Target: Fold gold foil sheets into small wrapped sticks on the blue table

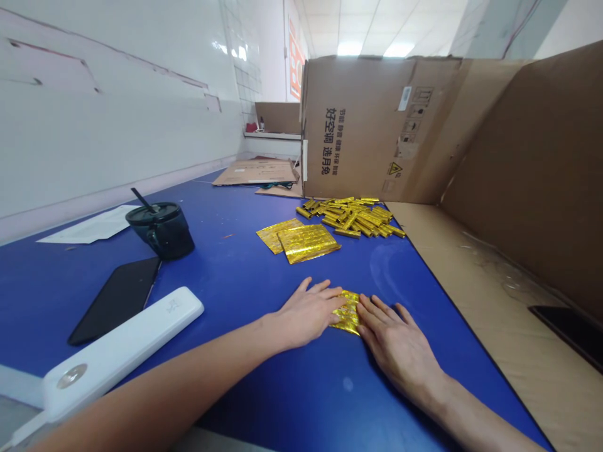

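Note:
A gold foil sheet (pixel 347 312) lies flat on the blue table between my hands. My left hand (pixel 308 312) rests palm down, its fingers spread over the sheet's left edge. Against the right edge lies my right hand (pixel 394 336), palm down with fingers stretched out. Both hands cover part of the foil, so its full size is hidden. Farther away, two larger gold sheets (pixel 309 243) overlap each other. Behind them and to the right is a loose pile of small gold rolls (pixel 360 218).
A dark lidded mug (pixel 162 232) with a straw, a black phone (pixel 115 300) and a long white device (pixel 125 351) occupy the left side. White paper (pixel 92 227) lies behind the mug. Large cardboard (pixel 372 125) stands at the back and right; flat cardboard pieces (pixel 257 172) lie back left.

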### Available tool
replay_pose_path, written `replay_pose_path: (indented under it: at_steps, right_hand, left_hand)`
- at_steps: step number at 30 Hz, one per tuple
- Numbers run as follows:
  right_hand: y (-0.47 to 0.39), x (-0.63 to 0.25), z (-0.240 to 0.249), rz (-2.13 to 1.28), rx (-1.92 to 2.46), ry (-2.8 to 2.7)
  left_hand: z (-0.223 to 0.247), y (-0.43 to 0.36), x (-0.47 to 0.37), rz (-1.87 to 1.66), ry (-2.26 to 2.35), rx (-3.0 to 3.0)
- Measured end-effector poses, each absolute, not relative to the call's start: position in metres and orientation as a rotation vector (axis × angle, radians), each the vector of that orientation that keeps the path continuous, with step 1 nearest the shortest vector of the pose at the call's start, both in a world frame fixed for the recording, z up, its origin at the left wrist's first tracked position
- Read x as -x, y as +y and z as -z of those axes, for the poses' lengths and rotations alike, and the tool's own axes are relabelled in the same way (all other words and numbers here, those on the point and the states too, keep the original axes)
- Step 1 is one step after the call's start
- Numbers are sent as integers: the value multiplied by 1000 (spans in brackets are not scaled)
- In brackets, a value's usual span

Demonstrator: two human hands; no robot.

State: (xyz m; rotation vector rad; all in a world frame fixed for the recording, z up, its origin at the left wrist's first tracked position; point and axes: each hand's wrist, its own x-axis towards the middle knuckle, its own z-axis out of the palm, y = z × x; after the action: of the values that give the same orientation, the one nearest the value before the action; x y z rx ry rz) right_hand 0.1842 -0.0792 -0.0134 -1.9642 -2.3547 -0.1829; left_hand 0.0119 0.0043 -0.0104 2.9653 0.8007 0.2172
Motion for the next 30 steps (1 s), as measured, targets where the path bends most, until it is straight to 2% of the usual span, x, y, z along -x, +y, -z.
replay_pose_path:
  at_steps: [9, 17, 23, 30]
  right_hand:
    - [-80, -181, 11, 277, 1914, -2440]
    - [-79, -181, 9, 266, 1926, -2474]
    - [-81, -181, 7, 204, 1921, -2494]
    - [-82, -181, 7, 225, 1898, -2461]
  left_hand:
    - [11, 5, -9, -188, 851, -2928]
    - [-9, -8, -11, -44, 916, -2847]
    - [-11, -48, -13, -19, 548, -2907]
    - [-1, -50, -3, 49, 592, -2833]
